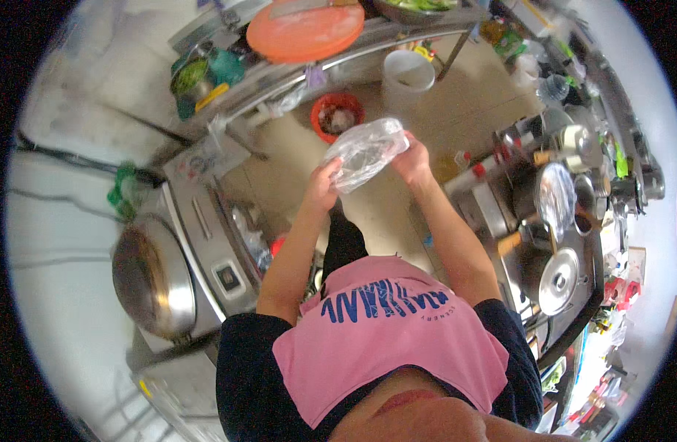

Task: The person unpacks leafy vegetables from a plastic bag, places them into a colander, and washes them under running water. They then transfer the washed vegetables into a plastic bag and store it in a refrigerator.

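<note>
A clear plastic bag (366,154) is stretched between my two hands in front of me, above the floor. My left hand (323,185) grips its near left side, with the thumb on top. At its right end my right hand (413,160) holds the edge between thumb and fingers. What lies inside the bag, if anything, cannot be made out. Beyond it on the floor stands a red plastic basin (361,112) with pale contents, partly hidden by the bag.
A white bucket (409,83) stands under the far table, which bears a round orange chopping board (305,33) with a knife. To the left sits a large steel wok (186,276). On the right counter are a pot lid (559,282) and several pots.
</note>
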